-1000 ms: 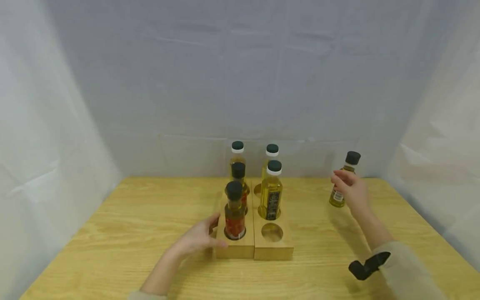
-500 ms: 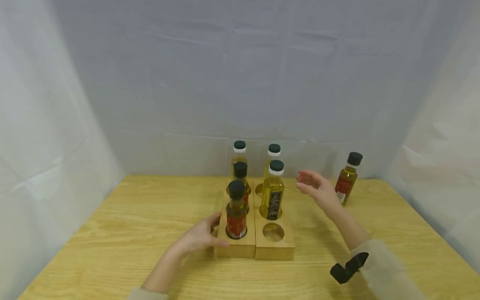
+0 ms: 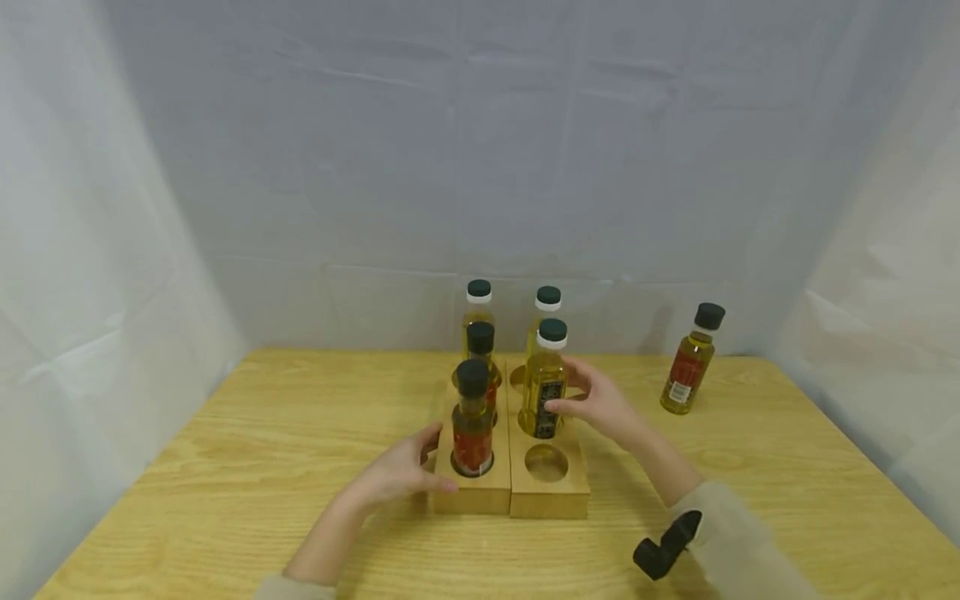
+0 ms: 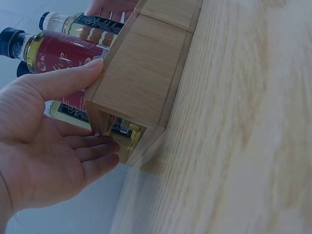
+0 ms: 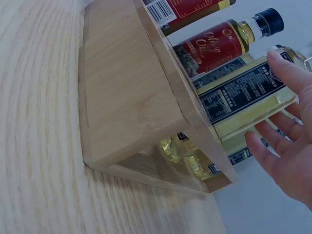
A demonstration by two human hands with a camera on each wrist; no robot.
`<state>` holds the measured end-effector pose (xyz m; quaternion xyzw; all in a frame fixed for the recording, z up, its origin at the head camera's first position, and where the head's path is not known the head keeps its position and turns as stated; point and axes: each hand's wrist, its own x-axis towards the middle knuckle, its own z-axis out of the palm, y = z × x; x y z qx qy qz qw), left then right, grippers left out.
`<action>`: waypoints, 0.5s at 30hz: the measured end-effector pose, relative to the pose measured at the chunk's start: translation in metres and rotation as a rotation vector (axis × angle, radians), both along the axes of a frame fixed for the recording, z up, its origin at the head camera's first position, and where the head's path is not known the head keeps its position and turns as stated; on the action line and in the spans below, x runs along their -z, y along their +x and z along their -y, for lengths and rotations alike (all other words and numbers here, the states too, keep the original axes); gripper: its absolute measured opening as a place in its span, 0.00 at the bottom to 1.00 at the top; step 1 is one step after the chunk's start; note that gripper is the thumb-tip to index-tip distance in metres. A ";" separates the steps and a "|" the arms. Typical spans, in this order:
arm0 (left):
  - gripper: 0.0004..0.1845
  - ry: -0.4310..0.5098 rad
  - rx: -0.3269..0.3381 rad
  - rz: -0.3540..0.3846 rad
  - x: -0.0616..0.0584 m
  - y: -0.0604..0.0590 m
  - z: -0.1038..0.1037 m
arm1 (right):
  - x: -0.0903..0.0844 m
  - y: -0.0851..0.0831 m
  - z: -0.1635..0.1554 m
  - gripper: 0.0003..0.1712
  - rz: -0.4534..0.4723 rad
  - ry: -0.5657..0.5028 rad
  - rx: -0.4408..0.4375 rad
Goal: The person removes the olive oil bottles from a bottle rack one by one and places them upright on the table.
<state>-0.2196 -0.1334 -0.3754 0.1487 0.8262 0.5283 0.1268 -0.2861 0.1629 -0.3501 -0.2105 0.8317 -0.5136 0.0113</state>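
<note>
A wooden two-row bottle rack (image 3: 472,498) holds several upright oil bottles. My left hand (image 3: 401,471) rests at its near left corner. In the left wrist view, the thumb touches the rack's edge, and the loosely extended fingers lie by the hollow side. My right hand (image 3: 603,408) is around a pale yellow oil bottle (image 3: 536,375) with a green cap and dark label. Its thumb lies over the label, its fingers behind the bottle. This bottle stands in the right row's middle hole; a bare round hole (image 3: 546,463) lies nearer me. A red-labelled olive oil bottle (image 3: 472,442) stands front left.
Another red-labelled, black-capped bottle (image 3: 686,371) stands alone on the wooden table (image 3: 315,417), right of the rack. Two green-capped bottles stand at the rack's back, and a black-capped bottle (image 3: 481,340) in the left row's middle. White sheeting (image 3: 375,167) surrounds the table.
My right hand has left the lone red-labelled bottle, moved left and come around the green-capped bottle in the rack. My left hand has stayed at the rack's corner.
</note>
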 end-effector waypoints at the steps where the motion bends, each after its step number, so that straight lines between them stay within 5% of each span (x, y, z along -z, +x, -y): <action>1: 0.53 -0.001 -0.001 0.001 0.000 0.000 0.000 | 0.001 -0.001 0.001 0.46 -0.003 -0.002 0.005; 15: 0.52 -0.004 -0.012 0.003 -0.003 0.002 -0.002 | 0.008 -0.002 0.011 0.39 -0.049 -0.018 0.105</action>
